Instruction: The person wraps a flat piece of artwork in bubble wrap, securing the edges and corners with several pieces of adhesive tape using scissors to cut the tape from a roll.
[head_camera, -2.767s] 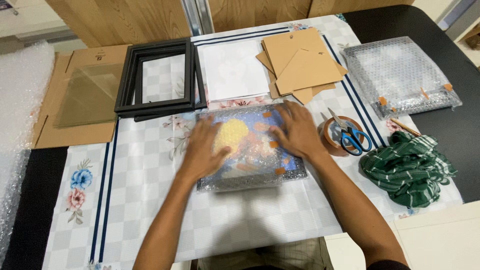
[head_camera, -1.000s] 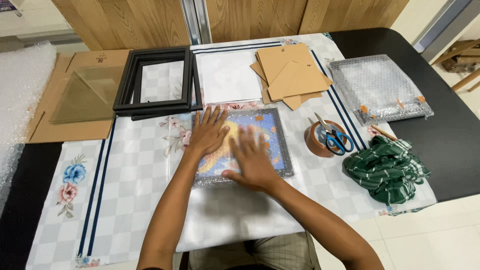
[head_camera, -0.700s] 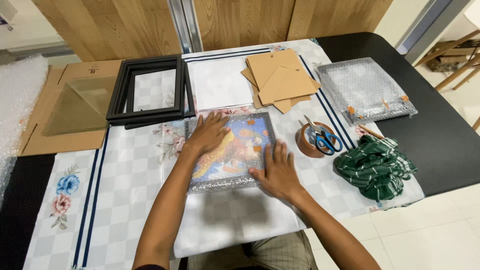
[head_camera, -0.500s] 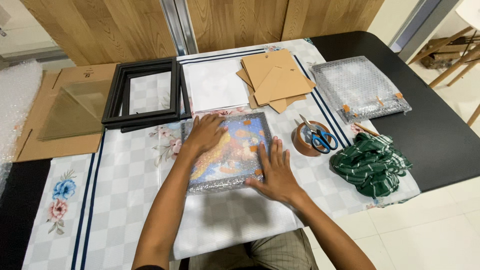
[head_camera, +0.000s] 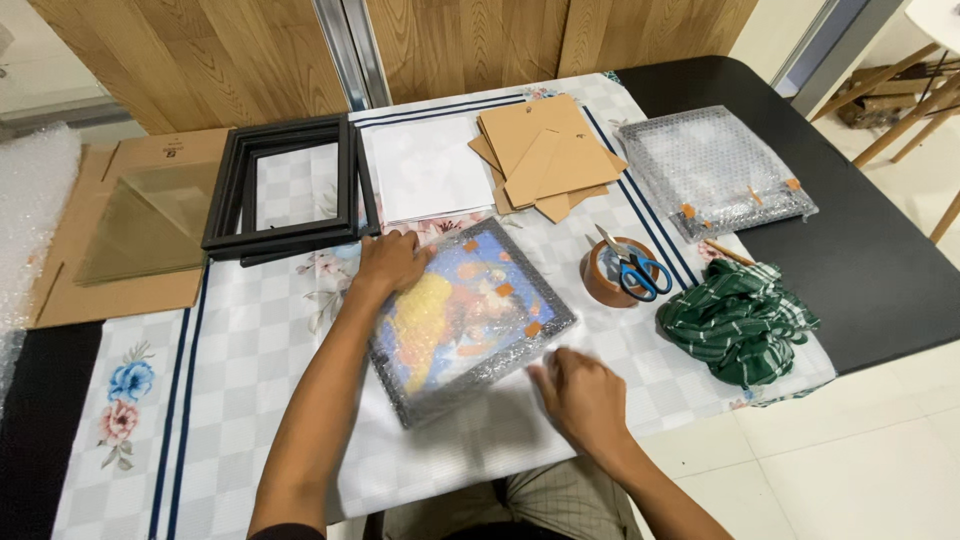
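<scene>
Bubble-wrapped picture frame (head_camera: 468, 320) at centre was pressed flat by the left hand (head_camera: 392, 262); right hand (head_camera: 582, 398) lay open beside. Judged stiff, fragile, slippery; edges suit holding.

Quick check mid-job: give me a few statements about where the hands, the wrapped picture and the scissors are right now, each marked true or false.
1. The left hand rests on the bubble-wrapped picture. True.
2. The right hand holds the scissors. False: it lies on the tablecloth by the picture's lower right edge; the scissors sit on the tape roll.
3. The green cloth covers the picture. False: it lies bunched to the right, apart from it.
4. The black frames lie empty beyond the picture. True.
</scene>
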